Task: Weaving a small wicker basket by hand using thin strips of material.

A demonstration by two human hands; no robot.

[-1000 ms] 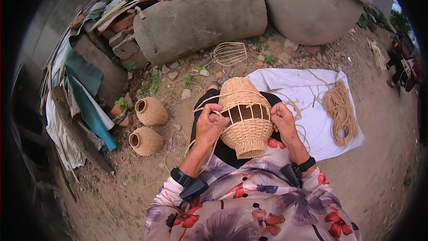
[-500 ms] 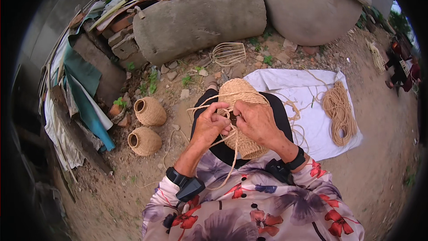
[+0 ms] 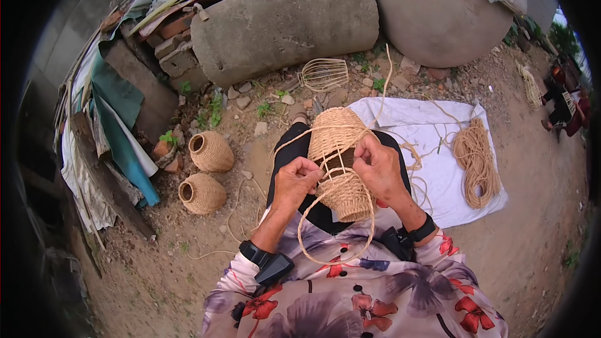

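Note:
A half-woven tan rope basket point(image 3: 338, 150) on a wire frame rests on my lap over dark trousers. My left hand point(image 3: 294, 181) pinches a strand of tan rope point(image 3: 313, 225) against the basket's left side. My right hand point(image 3: 379, 166) grips the basket's middle from the right and holds the same strand. The rope hangs in a loop below the basket, and one end rises past the basket toward the far side. Part of the basket's middle is hidden by my fingers.
Two finished woven baskets point(image 3: 211, 151) point(image 3: 201, 193) lie on the dirt at left. A bare wire frame point(image 3: 323, 74) lies ahead by a concrete cylinder point(image 3: 285, 22). A rope coil point(image 3: 477, 163) rests on a white cloth point(image 3: 432, 125) at right. Another person point(image 3: 563, 103) sits far right.
My right hand moved from the basket's right side across its front, then back a little. The rope has been drawn out into a wide loop below the basket.

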